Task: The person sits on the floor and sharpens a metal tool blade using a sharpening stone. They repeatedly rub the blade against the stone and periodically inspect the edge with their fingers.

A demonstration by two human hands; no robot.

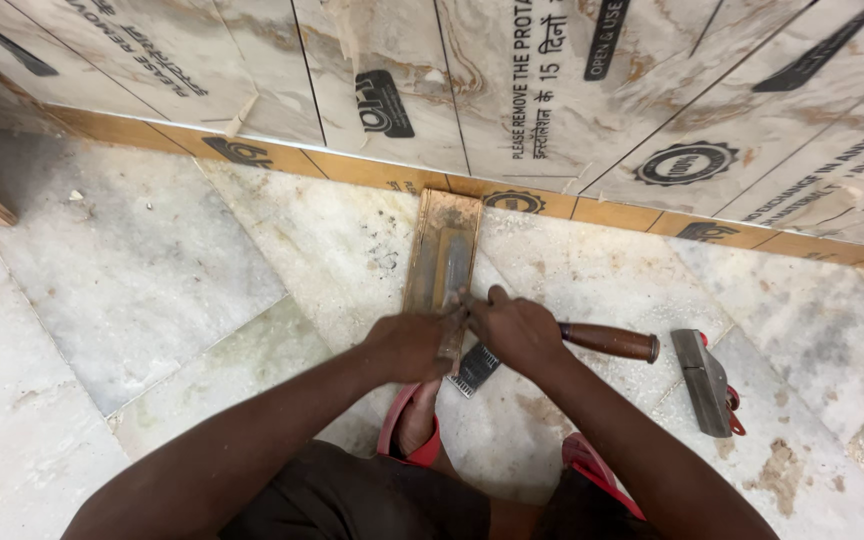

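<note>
hands meet at centre over a long flat wooden strip [442, 255], its face rough and stained, lying on the marble floor [142, 260] and pointing to 12 o'clock, its far end touching the wall's tan skirting [352, 170]. left hand [410, 345] is clenched on the strip's near end; right hand [517, 330] grips a file [592, 342] with a smooth brown wooden handle, its ridged metal blade under the hands. at 3 o'clock lies a grey metal plane [704, 382]. red sandals [407, 440] sit at 6 o'clock.

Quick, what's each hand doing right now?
Left hand: closed on the long flat wooden strip.
Right hand: closed around the brown wooden-handled metal tool.
</note>
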